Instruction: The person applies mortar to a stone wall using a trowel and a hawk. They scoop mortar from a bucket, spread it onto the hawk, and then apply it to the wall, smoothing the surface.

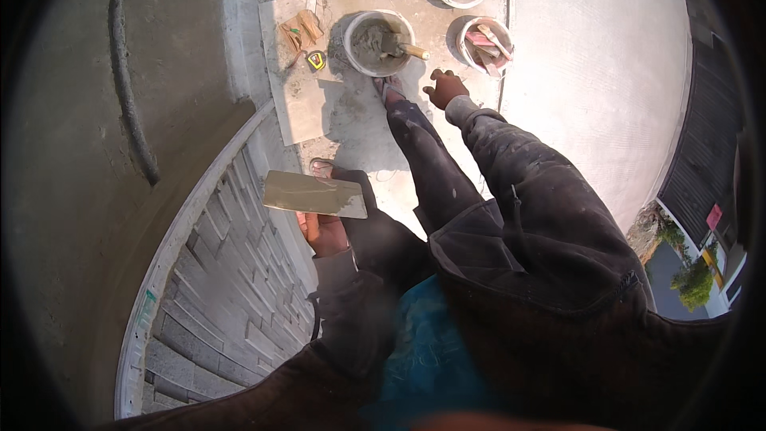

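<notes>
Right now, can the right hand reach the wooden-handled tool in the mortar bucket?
Probably yes: the right hand looks empty, and the wooden handle juts over the bucket's rim, nothing visibly between.

sunlit pale concrete floor (443,36); grey wall (64,152) at left; ridged cladding (239,271) nearer; green shrub (694,283) far right.

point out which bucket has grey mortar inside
The middle bucket, just ahead of the forward foot: grey mortar lies inside and a wooden handle juts past its rim. The other buckets hold jumbled tools or look pale inside.
</notes>
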`<action>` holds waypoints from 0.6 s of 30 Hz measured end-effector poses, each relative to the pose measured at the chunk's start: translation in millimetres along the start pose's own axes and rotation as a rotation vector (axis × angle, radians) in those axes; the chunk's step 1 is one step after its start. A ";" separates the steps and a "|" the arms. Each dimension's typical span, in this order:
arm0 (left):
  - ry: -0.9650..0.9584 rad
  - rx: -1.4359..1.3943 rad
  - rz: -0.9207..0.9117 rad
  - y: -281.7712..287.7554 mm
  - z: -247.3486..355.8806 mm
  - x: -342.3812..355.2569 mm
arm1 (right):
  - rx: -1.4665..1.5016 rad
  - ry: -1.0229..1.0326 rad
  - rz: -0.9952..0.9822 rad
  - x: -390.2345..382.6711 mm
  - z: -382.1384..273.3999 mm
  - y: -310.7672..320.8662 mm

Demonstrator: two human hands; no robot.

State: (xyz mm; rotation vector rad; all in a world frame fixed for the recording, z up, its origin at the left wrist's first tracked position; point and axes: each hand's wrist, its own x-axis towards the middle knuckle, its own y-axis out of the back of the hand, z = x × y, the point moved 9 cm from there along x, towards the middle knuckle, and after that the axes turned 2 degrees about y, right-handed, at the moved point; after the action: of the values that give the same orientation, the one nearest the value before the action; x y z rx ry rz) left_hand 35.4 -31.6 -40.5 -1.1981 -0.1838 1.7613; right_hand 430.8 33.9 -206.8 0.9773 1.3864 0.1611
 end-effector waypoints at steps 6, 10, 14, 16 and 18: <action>0.159 -0.215 0.077 68.4 -126.9 71.4 | -0.285 -0.125 -0.072 188.1 4.7 -50.1; 0.233 -0.091 0.053 102.5 -189.6 96.4 | -0.274 -0.104 -0.242 239.5 -3.8 -95.1; 0.365 -0.649 0.002 115.8 -210.4 96.3 | -0.353 -0.012 -0.092 216.5 -29.0 -63.7; 0.325 -0.386 0.042 100.1 -202.2 106.2 | -0.380 0.067 0.039 220.3 -30.9 -61.4; 0.260 -0.097 0.040 95.4 -192.1 113.0 | -0.406 0.072 -0.025 240.1 -39.3 -74.7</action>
State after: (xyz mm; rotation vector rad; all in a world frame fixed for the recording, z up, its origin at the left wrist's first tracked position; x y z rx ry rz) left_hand 120.3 -64.8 -265.1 -1.4967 -0.0926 1.6276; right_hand 421.8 156.1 -429.8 0.6200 1.3620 0.4444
